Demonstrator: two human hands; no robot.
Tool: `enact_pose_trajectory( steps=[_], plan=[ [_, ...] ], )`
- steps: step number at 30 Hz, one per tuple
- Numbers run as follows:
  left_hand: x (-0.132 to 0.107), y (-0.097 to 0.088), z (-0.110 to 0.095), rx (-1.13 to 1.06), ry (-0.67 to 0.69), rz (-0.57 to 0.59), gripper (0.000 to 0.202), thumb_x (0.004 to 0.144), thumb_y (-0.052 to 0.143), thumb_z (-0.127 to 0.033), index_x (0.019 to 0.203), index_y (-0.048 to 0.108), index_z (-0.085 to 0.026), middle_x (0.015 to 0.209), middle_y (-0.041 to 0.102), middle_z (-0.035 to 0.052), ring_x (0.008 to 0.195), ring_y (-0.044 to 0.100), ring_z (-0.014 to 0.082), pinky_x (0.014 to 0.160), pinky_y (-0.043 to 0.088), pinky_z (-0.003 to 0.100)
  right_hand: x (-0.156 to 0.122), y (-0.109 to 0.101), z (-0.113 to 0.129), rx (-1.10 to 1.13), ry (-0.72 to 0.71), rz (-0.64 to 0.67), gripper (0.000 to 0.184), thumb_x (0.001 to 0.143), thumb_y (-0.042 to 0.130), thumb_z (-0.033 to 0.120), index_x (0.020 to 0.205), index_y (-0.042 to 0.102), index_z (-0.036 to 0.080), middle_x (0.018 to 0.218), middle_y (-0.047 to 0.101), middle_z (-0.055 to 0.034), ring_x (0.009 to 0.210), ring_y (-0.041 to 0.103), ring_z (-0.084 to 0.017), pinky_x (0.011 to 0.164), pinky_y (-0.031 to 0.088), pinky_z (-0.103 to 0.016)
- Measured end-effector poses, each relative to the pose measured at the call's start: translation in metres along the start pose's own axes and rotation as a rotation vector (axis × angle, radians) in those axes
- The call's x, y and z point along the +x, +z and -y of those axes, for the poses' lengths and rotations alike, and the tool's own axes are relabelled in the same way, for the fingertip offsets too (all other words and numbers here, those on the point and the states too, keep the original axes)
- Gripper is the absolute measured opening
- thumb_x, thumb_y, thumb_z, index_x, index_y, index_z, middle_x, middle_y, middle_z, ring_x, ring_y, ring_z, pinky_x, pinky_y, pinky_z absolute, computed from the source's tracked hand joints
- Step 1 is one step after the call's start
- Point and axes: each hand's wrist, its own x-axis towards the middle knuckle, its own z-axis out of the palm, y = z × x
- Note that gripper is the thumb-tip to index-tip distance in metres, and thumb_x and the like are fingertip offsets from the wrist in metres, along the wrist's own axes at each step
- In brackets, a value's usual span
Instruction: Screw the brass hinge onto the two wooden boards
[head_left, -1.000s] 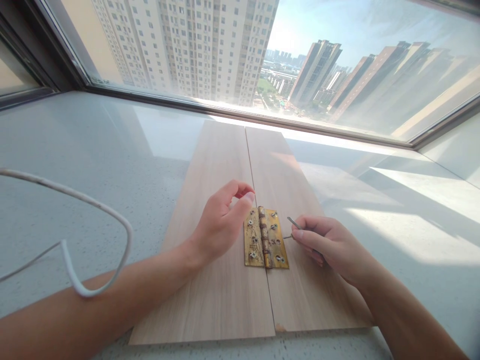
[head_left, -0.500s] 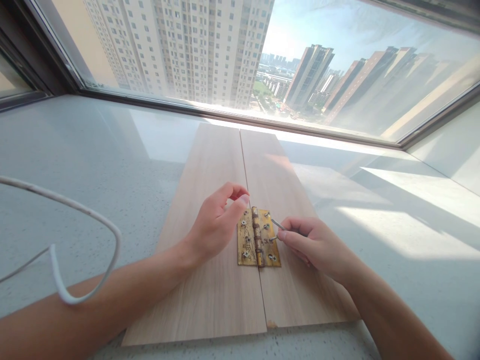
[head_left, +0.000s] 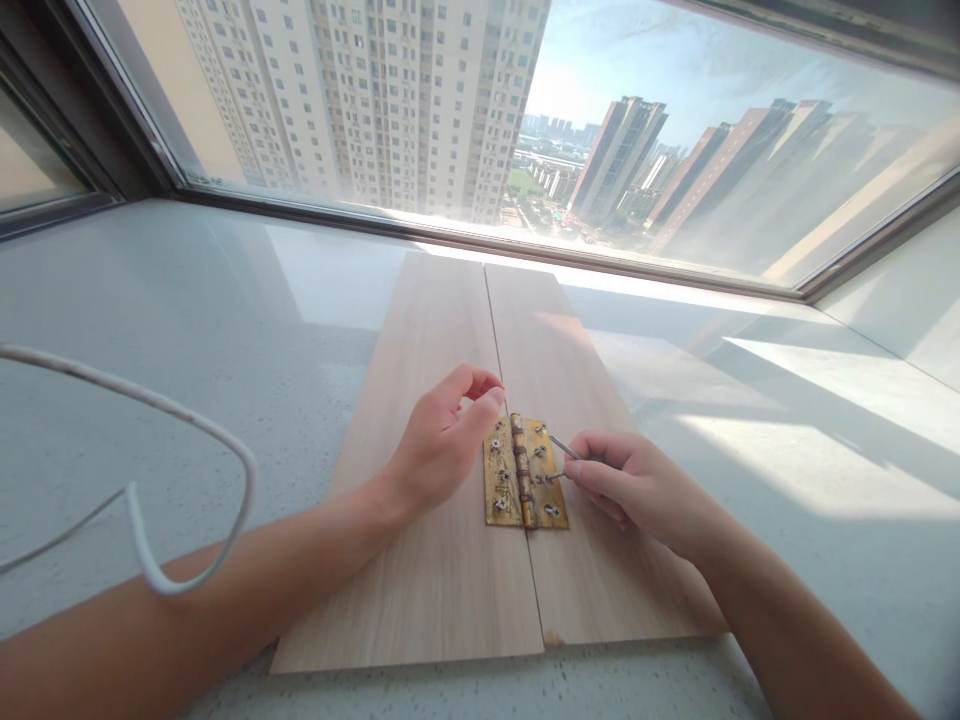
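Observation:
A brass hinge point(head_left: 523, 472) with several screws lies across the seam of two light wooden boards point(head_left: 442, 560) side by side on a grey sill. My left hand point(head_left: 442, 440) rests just left of the hinge, thumb and fingers curled together above its upper left corner; nothing shows in them. My right hand point(head_left: 637, 485) is at the hinge's right edge, pinching a thin bent metal tool point(head_left: 561, 460) whose tip touches the right leaf near a screw.
A white cable point(head_left: 142, 480) loops in front of the camera at the left. The grey stone sill point(head_left: 187, 330) runs to a dark window frame point(head_left: 480, 235) at the back, with tall buildings outside. Sunlight falls across the sill at the right.
My right hand has moved left, bringing the tool's tip onto the hinge's right leaf. My left hand keeps its curled pose by the hinge. The view shifted slightly.

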Motion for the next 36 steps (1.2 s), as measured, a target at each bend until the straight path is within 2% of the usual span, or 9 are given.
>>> enact_pose_trajectory(
  steps=[13,21,27,36],
  plan=[
    [0.000,-0.001,-0.001,0.012,-0.006,0.012,0.018,0.091,0.046,-0.033,0.091,0.060,-0.020,0.092,0.063,0.0000,0.089,0.056,0.0161,0.079,0.040,0.031,0.000,-0.002,-0.002,0.047,-0.016,0.048,0.031,0.084,0.055,0.042,0.063,0.048,0.019,0.046,0.041,0.0066,0.042,0.034,-0.008,0.042,0.021,-0.024],
    [0.001,0.001,0.000,0.012,0.006,0.009,0.018,0.090,0.047,-0.033,0.091,0.059,-0.020,0.092,0.063,0.0013,0.090,0.056,0.0174,0.081,0.040,0.032,0.001,-0.001,-0.001,0.076,-0.019,0.004,0.031,0.083,0.055,0.039,0.061,0.047,0.020,0.045,0.042,0.0070,0.041,0.035,-0.008,0.042,0.024,-0.023],
    [-0.006,0.000,-0.003,0.086,0.081,0.016,0.017,0.091,0.047,-0.031,0.091,0.059,-0.020,0.090,0.063,-0.0002,0.086,0.056,0.0157,0.081,0.038,0.030,0.002,0.001,-0.002,0.083,-0.050,-0.005,0.024,0.083,0.055,0.036,0.067,0.052,0.019,0.045,0.042,0.0075,0.040,0.036,-0.008,0.041,0.026,-0.023],
    [-0.012,-0.002,-0.005,0.217,0.181,-0.001,0.018,0.092,0.046,-0.030,0.092,0.060,-0.018,0.090,0.066,0.0006,0.087,0.058,0.0153,0.081,0.040,0.028,0.004,-0.001,-0.003,0.105,-0.102,0.025,0.026,0.083,0.055,0.039,0.067,0.051,0.019,0.046,0.043,0.0070,0.041,0.037,-0.008,0.042,0.028,-0.023]
  ],
)
